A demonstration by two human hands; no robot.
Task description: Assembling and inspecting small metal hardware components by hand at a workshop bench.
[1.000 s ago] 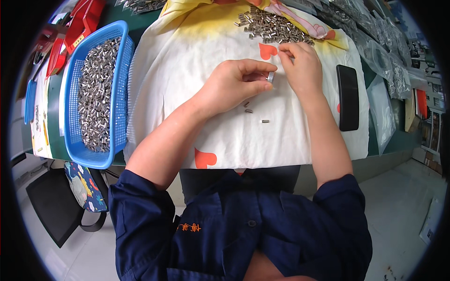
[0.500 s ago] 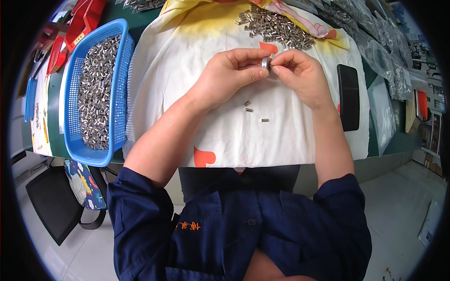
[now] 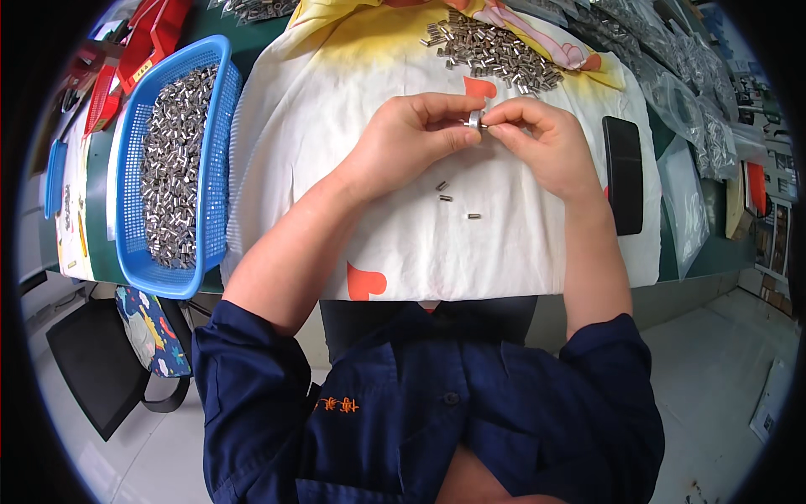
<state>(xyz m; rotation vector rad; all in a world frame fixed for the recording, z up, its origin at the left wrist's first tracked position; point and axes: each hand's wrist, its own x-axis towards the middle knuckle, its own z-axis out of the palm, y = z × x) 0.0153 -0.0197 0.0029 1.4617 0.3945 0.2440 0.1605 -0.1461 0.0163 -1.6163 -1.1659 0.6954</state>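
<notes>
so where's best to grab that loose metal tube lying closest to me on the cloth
Pinch the small metal tube across its round sides at mid-length, coming straight down from above. It lies flat on the white cloth, its long axis roughly left to right, apart from the two other loose pieces, so fingertips can probably close on it from front and back.

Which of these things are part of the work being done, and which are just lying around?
In use:
left hand and right hand, pinching one small metal sleeve
loose sleeves on the white cloth
sleeve pile
blue basket of sleeves

Lying about:
black phone
plastic bags
red tray
</notes>
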